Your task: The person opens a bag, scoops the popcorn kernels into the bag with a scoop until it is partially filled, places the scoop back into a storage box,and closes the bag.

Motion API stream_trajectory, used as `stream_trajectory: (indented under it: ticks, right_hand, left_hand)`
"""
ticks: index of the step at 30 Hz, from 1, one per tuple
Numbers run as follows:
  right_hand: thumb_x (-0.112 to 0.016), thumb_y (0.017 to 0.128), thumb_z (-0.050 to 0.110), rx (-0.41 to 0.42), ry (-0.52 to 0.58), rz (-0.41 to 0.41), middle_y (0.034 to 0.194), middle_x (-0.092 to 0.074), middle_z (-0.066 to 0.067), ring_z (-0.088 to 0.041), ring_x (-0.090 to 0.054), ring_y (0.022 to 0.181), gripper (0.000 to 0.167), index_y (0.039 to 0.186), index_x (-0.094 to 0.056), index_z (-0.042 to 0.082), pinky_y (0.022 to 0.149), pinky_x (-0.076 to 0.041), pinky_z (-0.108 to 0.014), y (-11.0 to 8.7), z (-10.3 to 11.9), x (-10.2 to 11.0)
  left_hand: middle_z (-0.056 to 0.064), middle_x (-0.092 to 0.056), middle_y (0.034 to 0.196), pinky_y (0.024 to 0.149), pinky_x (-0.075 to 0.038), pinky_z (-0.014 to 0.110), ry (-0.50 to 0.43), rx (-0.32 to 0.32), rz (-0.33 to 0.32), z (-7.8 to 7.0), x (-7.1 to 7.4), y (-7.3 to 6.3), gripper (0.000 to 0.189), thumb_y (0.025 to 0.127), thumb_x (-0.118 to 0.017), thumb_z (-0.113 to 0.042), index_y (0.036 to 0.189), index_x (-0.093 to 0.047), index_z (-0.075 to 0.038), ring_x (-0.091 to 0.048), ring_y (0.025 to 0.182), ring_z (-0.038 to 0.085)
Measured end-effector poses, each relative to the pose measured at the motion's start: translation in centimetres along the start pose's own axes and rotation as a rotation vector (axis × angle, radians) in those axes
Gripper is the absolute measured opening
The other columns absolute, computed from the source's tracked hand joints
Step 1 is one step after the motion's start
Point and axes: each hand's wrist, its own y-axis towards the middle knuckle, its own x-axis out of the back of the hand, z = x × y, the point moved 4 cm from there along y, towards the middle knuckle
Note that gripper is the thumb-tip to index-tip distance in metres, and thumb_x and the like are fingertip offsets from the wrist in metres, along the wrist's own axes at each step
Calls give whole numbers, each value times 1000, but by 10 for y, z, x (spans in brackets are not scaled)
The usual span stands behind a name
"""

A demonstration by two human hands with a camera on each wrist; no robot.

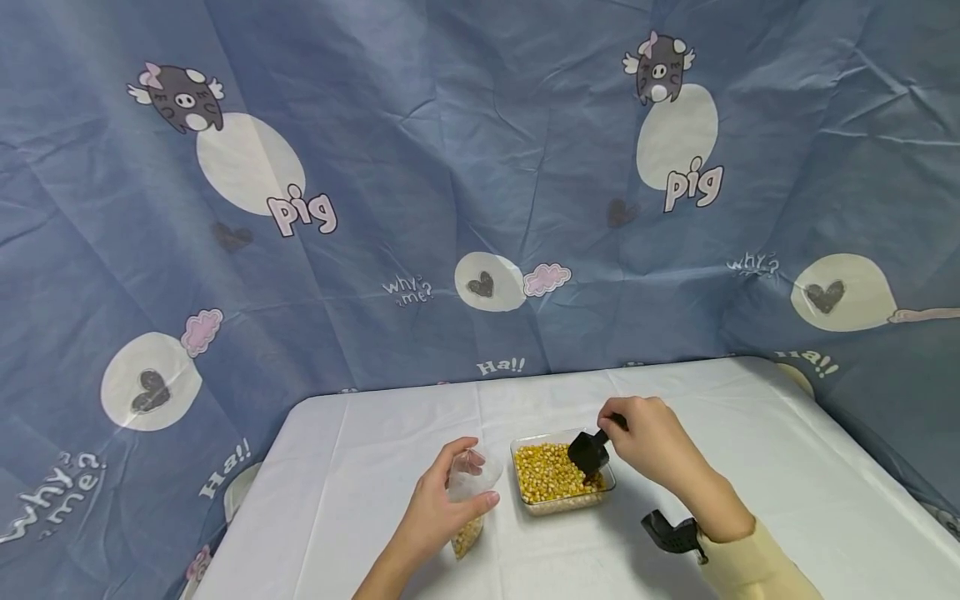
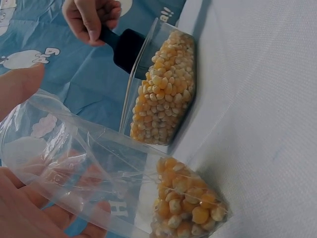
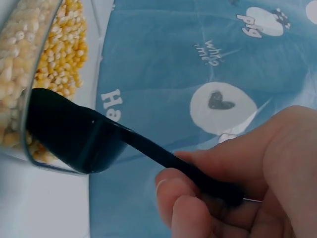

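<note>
My left hand [image 1: 431,515] holds a clear plastic bag [image 2: 106,156] around its wide mouth, thumb on one side and fingers on the other. Corn kernels [image 2: 185,201] fill the bag's bottom corner, close over the tablecloth. To the right stands a clear rectangular container [image 1: 564,505] of yellow corn kernels [image 1: 546,472]. My right hand [image 1: 651,440] grips a black scoop [image 1: 588,452] by its handle, thumb against the curled fingers. In the right wrist view, the scoop's head [image 3: 81,134] dips over the rim at the container's right end, its tip among the kernels.
A white cloth [image 1: 390,450] covers the table. Behind it hangs a blue curtain [image 1: 420,183] printed with pigs and words. A black wrist mount [image 1: 671,533] sits on my right wrist beside the pale yellow sleeve [image 1: 753,562].
</note>
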Motion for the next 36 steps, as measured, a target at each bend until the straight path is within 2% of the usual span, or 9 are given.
stream_trajectory:
  ticks: [3, 7, 11, 22, 31, 36]
  right_hand:
    - [-66, 95, 8, -64, 66, 59, 63, -59, 8, -9, -49, 48, 13, 86, -73, 13, 49, -40, -30, 1, -9, -5]
    - [-62, 99, 12, -195, 202, 152, 62, -60, 0, -15, -57, 49, 13, 90, -72, 11, 49, -45, -32, 2, -25, -15]
    - [-61, 101, 12, -256, 305, 211, 67, -62, -8, -19, -61, 52, 14, 92, -72, 8, 52, -51, -36, 3, -36, -23]
    - [-62, 101, 11, -302, 500, 273, 72, -64, -11, -23, -66, 61, 14, 95, -72, 4, 57, -57, -39, 4, -60, -39]
    - [-59, 102, 8, -353, 696, 360, 73, -64, -11, -19, -65, 62, 16, 102, -69, -5, 58, -58, -37, 1, -69, -51]
    - [-58, 103, 9, -374, 762, 384, 76, -64, -12, -18, -65, 63, 19, 108, -67, -8, 60, -58, -39, 0, -70, -53]
  left_hand:
    - [4, -63, 122, 106, -33, 64, -4, 2, 1, 0, 0, 0, 74, 81, -85, -39, 143, -46, -29, -58, 114, 19]
    - [4, -63, 123, 106, -33, 63, -4, 8, 4, 0, 0, 0, 73, 82, -84, -40, 143, -46, -30, -57, 115, 20]
    - [5, -63, 122, 105, -34, 63, 3, 4, 1, 1, 0, 0, 72, 82, -84, -40, 143, -46, -29, -57, 115, 20]
    - [4, -64, 122, 106, -33, 63, -5, 0, -2, 0, 0, 0, 73, 81, -85, -40, 143, -46, -29, -58, 114, 19]
    - [6, -63, 121, 105, -34, 63, -2, -5, 4, 1, -1, 0, 70, 83, -84, -39, 142, -47, -28, -59, 113, 19]
    - [5, -63, 121, 105, -35, 61, -5, 0, 6, 0, -1, -1, 69, 83, -84, -38, 141, -47, -29, -59, 113, 17]
